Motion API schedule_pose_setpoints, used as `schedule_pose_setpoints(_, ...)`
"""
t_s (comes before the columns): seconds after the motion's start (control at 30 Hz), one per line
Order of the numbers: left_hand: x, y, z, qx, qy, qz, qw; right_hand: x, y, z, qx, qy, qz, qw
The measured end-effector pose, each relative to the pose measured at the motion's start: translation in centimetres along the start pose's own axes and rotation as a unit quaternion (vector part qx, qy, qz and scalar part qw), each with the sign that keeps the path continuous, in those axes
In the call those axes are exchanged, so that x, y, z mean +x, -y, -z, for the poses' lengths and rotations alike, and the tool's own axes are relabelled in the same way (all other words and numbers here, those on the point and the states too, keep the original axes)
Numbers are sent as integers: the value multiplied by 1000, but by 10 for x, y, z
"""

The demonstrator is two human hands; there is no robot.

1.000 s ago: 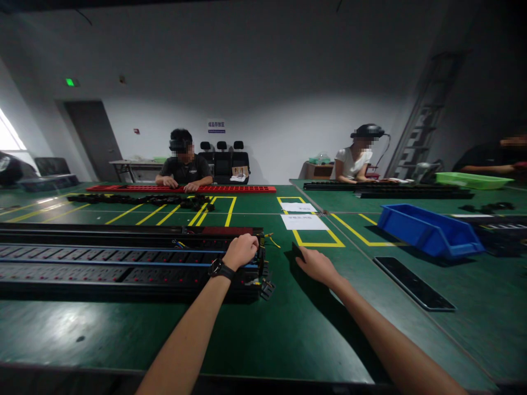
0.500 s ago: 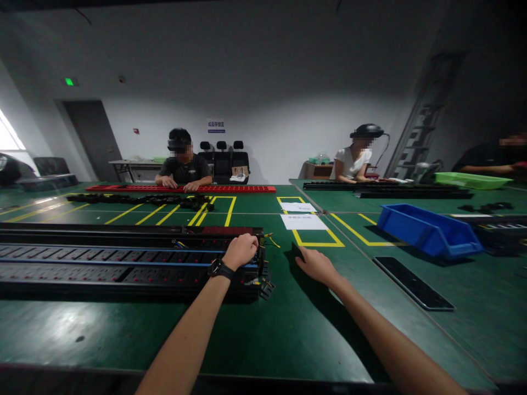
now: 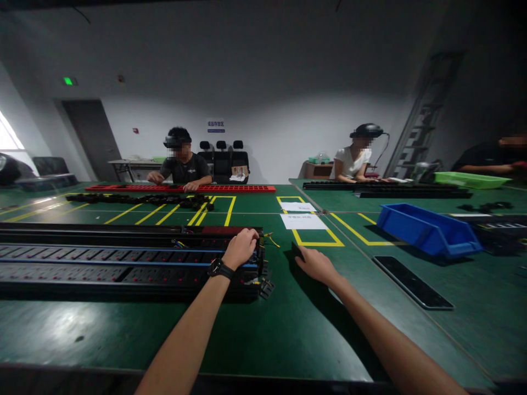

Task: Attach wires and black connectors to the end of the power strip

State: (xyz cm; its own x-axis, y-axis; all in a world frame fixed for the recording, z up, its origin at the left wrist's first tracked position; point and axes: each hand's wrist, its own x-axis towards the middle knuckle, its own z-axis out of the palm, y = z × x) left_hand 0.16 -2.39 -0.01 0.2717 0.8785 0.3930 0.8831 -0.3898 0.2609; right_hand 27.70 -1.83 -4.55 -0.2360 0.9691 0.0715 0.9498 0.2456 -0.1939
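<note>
Several long black strips with red-marked sockets (image 3: pixel 164 272) lie side by side at the left, with loose wires at their right ends. My left hand (image 3: pixel 241 248), with a watch on the wrist, rests closed on the right end of the upper strips; what its fingers grip is hidden. Just right of the strip ends, my right hand (image 3: pixel 315 264) is closed on a small dark piece (image 3: pixel 297 251), held over the green table. A yellow wire (image 3: pixel 272 240) sticks out between the hands.
A phone (image 3: pixel 413 282) and a blue bin (image 3: pixel 428 230) lie to the right. White papers (image 3: pixel 303 221) sit ahead. Across the table are a red strip (image 3: pixel 242 188), black parts (image 3: pixel 140 200), a green tray (image 3: pixel 471 179) and other people working.
My left hand has shifted very slightly at the strip ends. My right hand has barely moved, its dark piece now showing more clearly. The person across at left has lifted one hand off the red strip.
</note>
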Motion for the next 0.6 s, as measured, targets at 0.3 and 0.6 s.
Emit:
schedule_pose_setpoints(0.3,-1,-10,11,30,-14,36,999,0,0,1,0,7,-1,1000)
schedule_pose_setpoints(0.6,1,-10,9,60,-32,111,991,9,-5,-8,52,-45,11,998)
